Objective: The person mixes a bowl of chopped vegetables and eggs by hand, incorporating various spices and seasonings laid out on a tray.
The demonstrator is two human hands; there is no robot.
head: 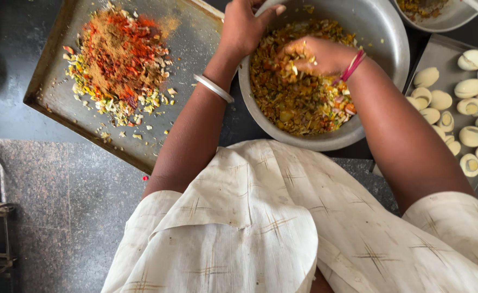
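The left hand [244,27] clamps the steel bowl's [380,32] rim. The right hand [317,55] closes on a fistful of chopped vegetable mix [293,103] inside. A tray [195,49] beside it holds spice-topped vegetables [120,59].

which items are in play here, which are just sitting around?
In play:
- left hand, gripping rim of large round steel bowl
- right hand, in chopped yellow-orange vegetable mix

Idle:
- flat metal tray with red-brown spice heap
- halved boiled eggs

Both forearms reach forward and converge, bare below loose pale sleeves. The left hand [245,24] is bent at the wrist, fingers curled downward and thumb spread, in a clamping grip. The right hand [315,56] is cupped palm-down, fingers bunched together and coated with bits.
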